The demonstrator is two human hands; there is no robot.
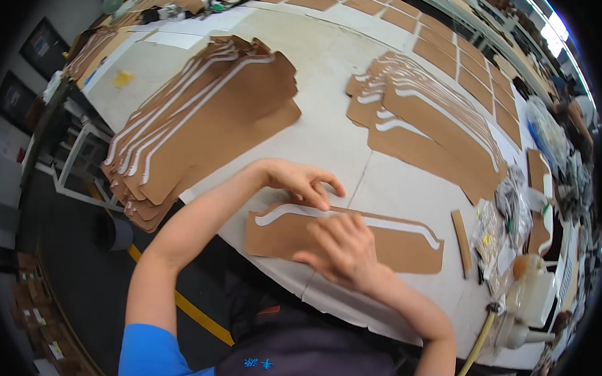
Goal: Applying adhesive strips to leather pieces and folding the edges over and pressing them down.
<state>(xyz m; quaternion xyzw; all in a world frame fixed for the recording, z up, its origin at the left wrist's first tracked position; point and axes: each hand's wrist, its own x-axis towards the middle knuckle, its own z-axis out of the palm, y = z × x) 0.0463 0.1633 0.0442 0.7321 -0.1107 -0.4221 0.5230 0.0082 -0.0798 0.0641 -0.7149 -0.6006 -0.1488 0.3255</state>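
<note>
A brown leather-like panel with a curved white strip along its far edge lies flat on the table in front of me. My left hand is over the panel's far edge, its fingers bent and apart, with the fingertips close to the strip. Nearer to me, my right hand lies across the middle of the panel, thumb away from the bent fingers, slightly blurred. It covers part of the strip. I see nothing held in either hand.
Overlapping brown panels with white strips form a large pile at left and another pile at right. A narrow brown strip, plastic bags and a translucent plastic bottle occupy the right side. More brown sheets lie in rows farther off.
</note>
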